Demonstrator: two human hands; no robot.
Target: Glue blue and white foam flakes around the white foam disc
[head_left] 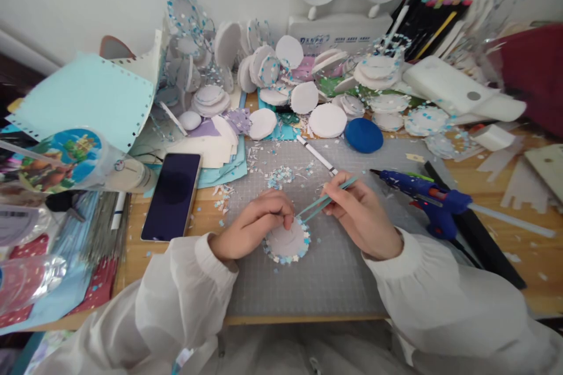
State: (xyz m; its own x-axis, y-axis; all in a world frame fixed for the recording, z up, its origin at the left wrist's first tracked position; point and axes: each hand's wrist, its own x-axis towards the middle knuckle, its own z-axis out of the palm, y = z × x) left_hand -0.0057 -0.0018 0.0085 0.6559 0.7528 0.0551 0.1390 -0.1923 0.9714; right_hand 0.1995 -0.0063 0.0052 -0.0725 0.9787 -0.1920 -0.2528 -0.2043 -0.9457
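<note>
A round white disc (pixel 288 242) lies on the grey cutting mat (pixel 308 290), with small blue and white pieces around its edge. My left hand (pixel 259 224) is closed at the disc's upper left, its fingertips over the disc; whether they pinch anything is too small to tell. In my right hand (pixel 363 214) is a pair of teal tweezers (pixel 319 205), held between thumb and fingers. Their tips point left and down to the disc's upper right edge. Beyond my hands sits a small pile of blue and white bits (pixel 280 176).
A phone (pixel 171 197) and a cup (pixel 88 158) stand left. A white pen (pixel 316 155) and a blue round lid (pixel 363 135) are ahead. The blue glue gun (pixel 422 190) lies right, beside a black bar (pixel 484 240). Many white discs crowd the back.
</note>
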